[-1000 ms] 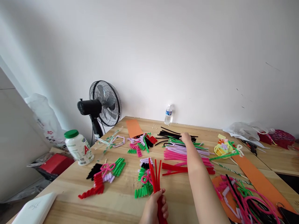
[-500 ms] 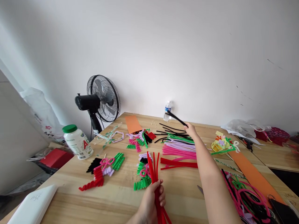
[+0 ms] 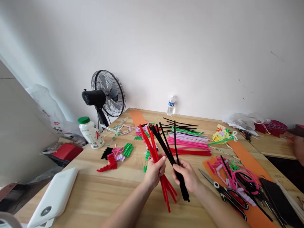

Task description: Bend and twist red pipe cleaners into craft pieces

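Observation:
My left hand [image 3: 155, 171] is closed around a bundle of red pipe cleaners [image 3: 168, 189], whose ends fan out above and below the fist. Beside it, my right hand [image 3: 185, 175] grips a bundle of black pipe cleaners [image 3: 166, 148], one of them standing apart from the rest. Behind both hands lie loose pipe cleaners in rows: black [image 3: 182, 124], green [image 3: 190, 131], lilac [image 3: 187, 138], pink [image 3: 190, 144] and red [image 3: 197, 152]. Left of my hands sits a coiled pipe-cleaner piece [image 3: 116, 155] in black, red, green, lilac and pink. A similar one is partly hidden behind the red bundle.
Black-handled scissors [image 3: 228, 193] and tangled pipe cleaners [image 3: 239, 177] lie at the right, near a dark phone [image 3: 282, 202]. A white power bank [image 3: 54, 193], a green-capped bottle [image 3: 91, 133] and a fan [image 3: 108, 93] are at the left. A water bottle [image 3: 171, 106] stands by the wall.
My right hand has come back from the far side of the table with the black pipe cleaners, now next to my left hand. The view has shifted, showing the scissors fully.

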A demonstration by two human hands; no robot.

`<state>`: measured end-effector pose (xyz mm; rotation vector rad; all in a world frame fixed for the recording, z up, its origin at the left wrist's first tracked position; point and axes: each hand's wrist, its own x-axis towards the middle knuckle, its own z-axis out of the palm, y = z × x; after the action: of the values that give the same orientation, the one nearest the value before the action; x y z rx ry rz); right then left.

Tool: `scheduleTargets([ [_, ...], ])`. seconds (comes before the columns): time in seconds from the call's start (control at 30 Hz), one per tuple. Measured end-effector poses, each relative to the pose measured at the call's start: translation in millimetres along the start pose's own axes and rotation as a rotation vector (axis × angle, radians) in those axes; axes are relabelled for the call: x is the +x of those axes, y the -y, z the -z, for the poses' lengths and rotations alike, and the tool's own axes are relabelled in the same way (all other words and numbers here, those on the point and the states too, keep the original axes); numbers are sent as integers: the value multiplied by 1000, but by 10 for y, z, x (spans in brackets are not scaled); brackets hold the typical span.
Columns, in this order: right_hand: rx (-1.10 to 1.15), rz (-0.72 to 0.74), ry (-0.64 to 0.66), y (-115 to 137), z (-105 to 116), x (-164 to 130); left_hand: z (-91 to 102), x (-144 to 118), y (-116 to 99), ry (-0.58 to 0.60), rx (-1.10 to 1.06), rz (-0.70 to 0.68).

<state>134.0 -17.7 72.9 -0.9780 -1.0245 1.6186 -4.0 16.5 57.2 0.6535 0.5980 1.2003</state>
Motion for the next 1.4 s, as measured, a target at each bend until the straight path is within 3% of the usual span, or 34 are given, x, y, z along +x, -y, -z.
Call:
scheduleTargets([
  [0.13,-38,73,-68,-202,-92,-130,-16,-44,-20,46,49,-11],
  [0.4,28,230,-132,-335,-198,-219,-59,-160,3,170,14,39],
  [0.77,174,143,-52,-393,-88,-277,-48,-174,67,245,33,114],
  [1.4,251,127,-25,-420,-61,-284,-40,-172,114,248,2,147],
])
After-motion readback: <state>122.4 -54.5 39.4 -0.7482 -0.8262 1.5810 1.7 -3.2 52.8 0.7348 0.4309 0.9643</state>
